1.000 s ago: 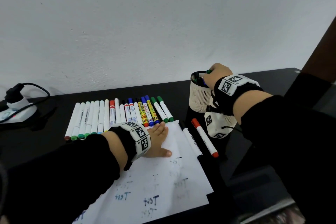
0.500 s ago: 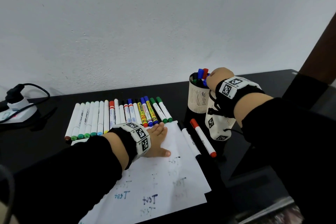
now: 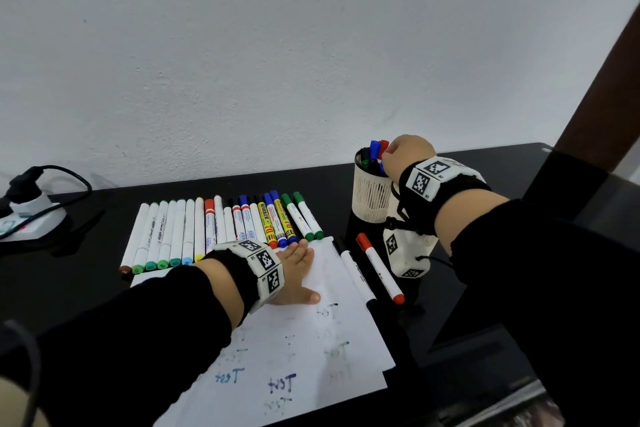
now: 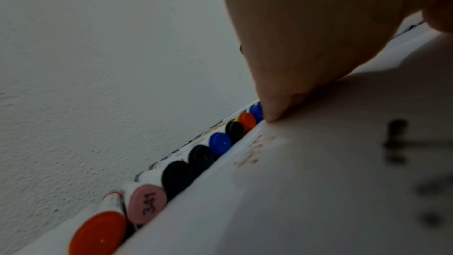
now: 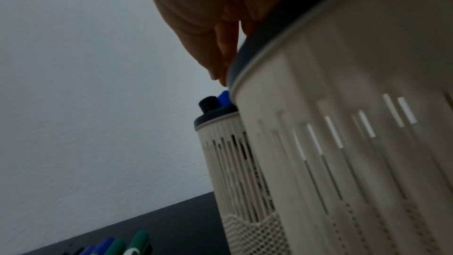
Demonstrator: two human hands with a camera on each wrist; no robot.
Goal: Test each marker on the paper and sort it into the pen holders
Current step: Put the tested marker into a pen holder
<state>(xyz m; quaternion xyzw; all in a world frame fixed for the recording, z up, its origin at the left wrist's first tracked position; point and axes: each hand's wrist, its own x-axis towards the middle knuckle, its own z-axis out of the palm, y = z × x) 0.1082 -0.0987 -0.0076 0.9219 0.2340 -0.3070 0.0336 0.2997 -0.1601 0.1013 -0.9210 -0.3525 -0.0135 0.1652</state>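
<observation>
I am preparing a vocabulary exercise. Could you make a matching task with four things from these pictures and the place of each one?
Things:
1. left hand
2. right hand
3. red-capped marker
4. power strip

Places:
a. far left of the table
b. flat on the paper
c. at the top of the pen holder
d. lying on the table right of the paper

Pairs: 1-b, 2-c, 3-d, 4-a

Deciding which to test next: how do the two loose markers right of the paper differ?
The red marker has a red cap and red end; the black marker has black ones. The black one lies against the paper edge; the red lies farther right, nearer the pen holder. Both are white-barrelled, capped, lying flat.
</observation>
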